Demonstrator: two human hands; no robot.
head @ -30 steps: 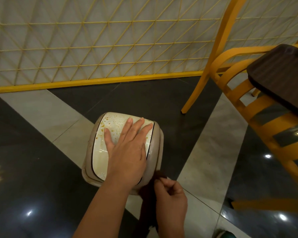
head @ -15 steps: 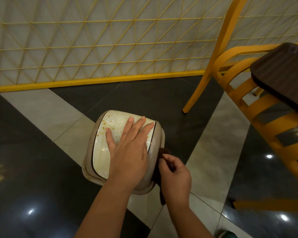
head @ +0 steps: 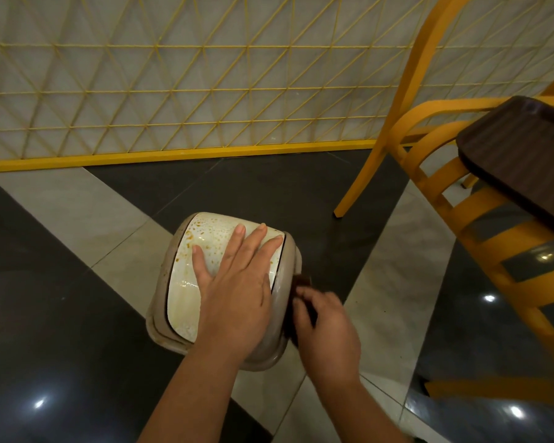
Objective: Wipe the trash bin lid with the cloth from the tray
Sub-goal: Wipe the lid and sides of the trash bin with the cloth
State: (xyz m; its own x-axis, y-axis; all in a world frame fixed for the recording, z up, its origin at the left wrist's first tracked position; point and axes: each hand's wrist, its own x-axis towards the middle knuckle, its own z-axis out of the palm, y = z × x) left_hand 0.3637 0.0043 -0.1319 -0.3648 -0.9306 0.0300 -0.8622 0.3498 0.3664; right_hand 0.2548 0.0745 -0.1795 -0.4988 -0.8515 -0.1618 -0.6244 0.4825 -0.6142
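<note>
Fingers curled tight around the dark cloth (head: 301,295), the right hand (head: 328,330) presses it against the trash bin lid's (head: 186,282) right edge at lower centre, while the left hand (head: 237,292) lies flat, fingers spread, on the stained top, apparently steadying it for wiping.

An eatery or food-court floor: polished tiles (head: 77,330), yellow lattice partition (head: 173,91), yellow chair (head: 461,199), serving tray (head: 522,161).
</note>
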